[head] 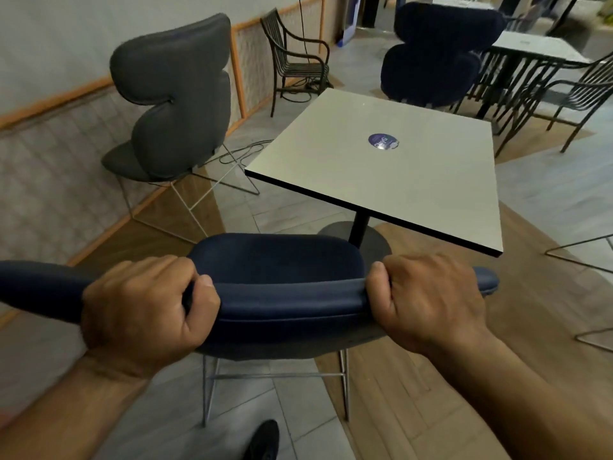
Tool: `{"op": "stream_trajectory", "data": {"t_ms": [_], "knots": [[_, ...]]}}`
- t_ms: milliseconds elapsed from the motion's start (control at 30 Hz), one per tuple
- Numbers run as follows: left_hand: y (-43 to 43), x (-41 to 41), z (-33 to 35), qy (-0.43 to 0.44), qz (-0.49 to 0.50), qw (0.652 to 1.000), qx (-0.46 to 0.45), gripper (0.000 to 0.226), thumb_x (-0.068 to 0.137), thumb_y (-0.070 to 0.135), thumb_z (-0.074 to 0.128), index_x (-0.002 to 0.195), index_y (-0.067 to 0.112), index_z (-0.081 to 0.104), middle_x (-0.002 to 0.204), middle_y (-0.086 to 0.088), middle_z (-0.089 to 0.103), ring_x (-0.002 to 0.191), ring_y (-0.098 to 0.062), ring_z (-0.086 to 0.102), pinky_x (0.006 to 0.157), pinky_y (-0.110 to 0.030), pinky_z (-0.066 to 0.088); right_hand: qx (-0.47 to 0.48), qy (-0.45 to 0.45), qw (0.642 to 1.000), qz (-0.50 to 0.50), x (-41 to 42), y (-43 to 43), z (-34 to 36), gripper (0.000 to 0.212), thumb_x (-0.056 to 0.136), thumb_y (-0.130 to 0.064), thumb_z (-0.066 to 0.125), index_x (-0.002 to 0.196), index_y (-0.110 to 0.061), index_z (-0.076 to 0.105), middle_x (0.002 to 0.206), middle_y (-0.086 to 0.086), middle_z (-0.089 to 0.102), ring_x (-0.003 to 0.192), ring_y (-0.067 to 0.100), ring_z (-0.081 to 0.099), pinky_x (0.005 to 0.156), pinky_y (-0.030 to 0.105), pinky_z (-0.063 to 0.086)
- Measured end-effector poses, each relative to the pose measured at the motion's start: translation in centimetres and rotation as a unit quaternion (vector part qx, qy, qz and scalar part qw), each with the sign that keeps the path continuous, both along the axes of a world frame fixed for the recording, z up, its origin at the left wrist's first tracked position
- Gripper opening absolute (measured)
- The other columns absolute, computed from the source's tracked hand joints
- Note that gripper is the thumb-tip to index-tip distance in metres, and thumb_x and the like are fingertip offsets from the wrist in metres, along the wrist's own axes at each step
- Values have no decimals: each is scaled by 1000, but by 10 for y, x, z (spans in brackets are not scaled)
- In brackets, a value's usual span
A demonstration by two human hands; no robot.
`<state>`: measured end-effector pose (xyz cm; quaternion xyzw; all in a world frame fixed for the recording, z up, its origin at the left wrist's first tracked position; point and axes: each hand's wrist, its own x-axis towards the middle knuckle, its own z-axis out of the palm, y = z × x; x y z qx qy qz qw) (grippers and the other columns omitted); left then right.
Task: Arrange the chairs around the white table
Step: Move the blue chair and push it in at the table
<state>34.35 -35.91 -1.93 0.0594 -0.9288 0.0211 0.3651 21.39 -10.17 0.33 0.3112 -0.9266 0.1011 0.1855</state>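
Observation:
A square white table (331,167) on a black pedestal stands ahead, with a round blue sticker at its centre. Right below me is a navy blue padded chair (285,293) on thin metal legs, its seat facing the table's near edge. My left hand (142,310) and my right hand (428,300) both grip the top of its backrest. A grey padded chair (175,94) stands to the table's left, turned away toward the wall. Another navy chair (438,51) sits at the table's far side.
Black metal slat chairs stand by the wall (295,58) and at the right (564,91), around a second table (537,48). Cables (245,152) trail on the floor near the grey chair. A wire chair base (590,260) shows at the right edge. My shoe (263,439) is below.

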Motion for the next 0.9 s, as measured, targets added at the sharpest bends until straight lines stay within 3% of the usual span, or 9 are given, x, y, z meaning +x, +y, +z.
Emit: {"op": "stream_trajectory", "data": {"t_ms": [100,233,400,500,700,900], "knots": [[-9,0,0,5,-16,1000,-3,43,91,28,40,52,12,45,46,-5,44,39,-28,42,47,-29,25,6,17,1000,-6,8,-5,5,37,89,-38,30,53,-27,35,47,-8,33,42,10,22,48,17,10],[-14,0,-5,0,-48,999,6,41,90,29,39,52,14,42,46,-2,40,39,-25,38,47,-30,29,-5,32,999,-7,15,-4,2,34,87,-35,33,53,-29,33,45,-10,33,40,9,27,54,24,22],[-22,-16,-1,0,-81,997,0,42,91,30,38,53,13,45,46,-4,42,39,-27,40,46,-33,31,-1,25,999,-40,17,-5,5,35,86,-34,33,51,-29,34,45,-11,30,40,8,24,49,18,13],[-24,-33,-2,-8,-91,996,-2,44,90,30,37,53,11,50,48,-5,47,42,-30,45,48,-34,33,-7,16,997,-71,16,-2,6,36,86,-34,33,51,-28,34,44,-9,30,39,8,22,55,11,9],[-32,-68,1,-13,-134,991,3,41,89,30,37,55,10,50,50,-6,49,44,-29,45,48,-34,35,-9,8,994,-110,13,0,3,39,88,-38,31,51,-29,37,43,-9,30,38,4,17,50,13,8],[-33,-93,1,-21,-161,987,18,39,89,31,38,57,12,49,50,-3,47,44,-24,42,49,-32,34,-13,-27,989,-146,6,3,0,42,88,-43,25,52,-29,42,43,-9,37,38,2,28,48,16,14]]}}
